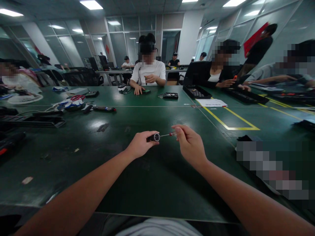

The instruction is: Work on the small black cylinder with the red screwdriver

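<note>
Near the middle of the view, my left hand [141,144] is closed round a short black cylinder [154,137]. Its end shows a silver ring with a dark inside, and it looks like a small flashlight, though the fingers cover part of it. My right hand [190,141] grips a small screwdriver [171,134] with a clear red handle. The screwdriver's thin metal shaft points left, and its tip is at the ringed end of the cylinder. I cannot tell how far inside the tip reaches. Both hands are held above the green table [157,186].
Left of my hands lie a dark pen-like tool [104,108], red scissors [77,97] and black trays [52,122]. Across the table a person in a white shirt [149,70] handles a green board [146,91]. Right are black parts trays [197,91] and a yellow-taped rectangle [242,128].
</note>
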Tool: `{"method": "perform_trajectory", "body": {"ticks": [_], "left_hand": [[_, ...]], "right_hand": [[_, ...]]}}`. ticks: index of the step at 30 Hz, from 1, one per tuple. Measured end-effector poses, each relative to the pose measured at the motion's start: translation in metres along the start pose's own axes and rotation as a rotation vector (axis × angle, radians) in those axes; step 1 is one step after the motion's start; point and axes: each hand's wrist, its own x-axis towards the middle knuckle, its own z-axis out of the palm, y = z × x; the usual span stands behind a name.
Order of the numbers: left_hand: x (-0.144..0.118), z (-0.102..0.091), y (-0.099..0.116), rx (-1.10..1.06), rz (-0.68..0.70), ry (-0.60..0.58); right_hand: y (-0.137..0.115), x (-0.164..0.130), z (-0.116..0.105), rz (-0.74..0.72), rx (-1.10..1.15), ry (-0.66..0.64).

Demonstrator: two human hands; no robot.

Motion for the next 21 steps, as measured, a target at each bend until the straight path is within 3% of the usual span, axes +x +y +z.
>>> {"method": "perform_trajectory", "body": {"ticks": [21], "left_hand": [[0.001, -0.0008, -0.007, -0.056, -0.009, 0.07]], "right_hand": [[0.0007, -0.002, 0.0013, 0.028, 0.012, -0.086]]}}
